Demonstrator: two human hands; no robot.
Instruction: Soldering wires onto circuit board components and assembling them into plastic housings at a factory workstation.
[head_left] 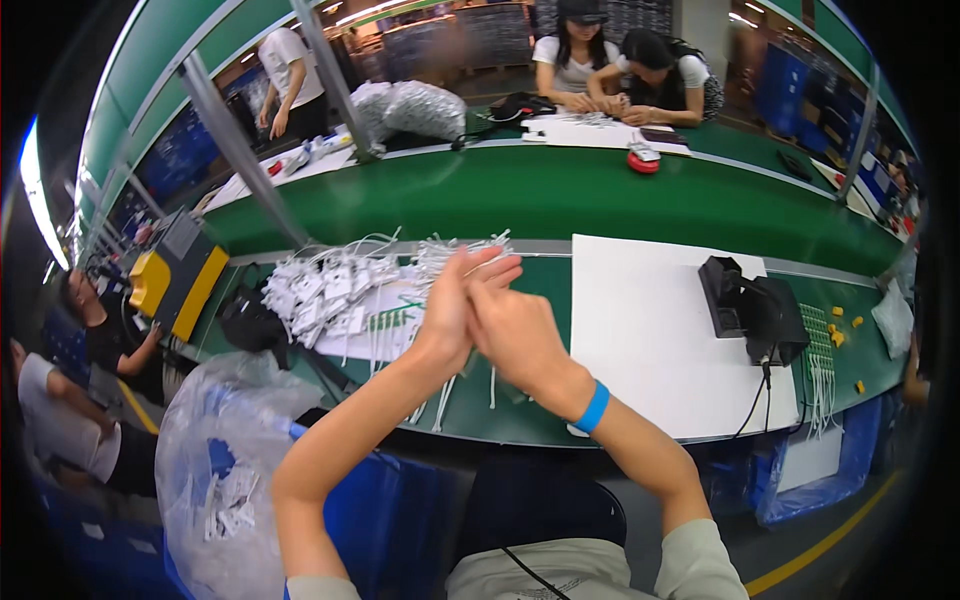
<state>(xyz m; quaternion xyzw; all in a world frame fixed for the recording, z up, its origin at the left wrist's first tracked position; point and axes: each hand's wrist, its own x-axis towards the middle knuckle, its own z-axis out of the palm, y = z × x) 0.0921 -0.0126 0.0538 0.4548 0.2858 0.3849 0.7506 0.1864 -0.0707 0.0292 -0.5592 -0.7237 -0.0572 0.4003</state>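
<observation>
My left hand [447,312] and my right hand [518,336] meet above the near side of the bench, pressed against each other. The left one's fingers stretch out to the right, apart from one another. Most of the right one's fingers are hidden at the left palm, so whether anything is between the hands does not show. Just behind my fingertips lies a bundle of thin white cables [436,255]. To its left is a heap of flat white plastic pieces with cables [328,290]. Small green circuit boards [388,320] lie beside the heap.
A large white sheet [640,330] covers the bench at right, with a black device [770,318] on it. Beyond are a green board panel [818,345] and yellow bits [838,338]. A plastic-lined bin [205,420] stands lower left. People work across the green conveyor [480,190].
</observation>
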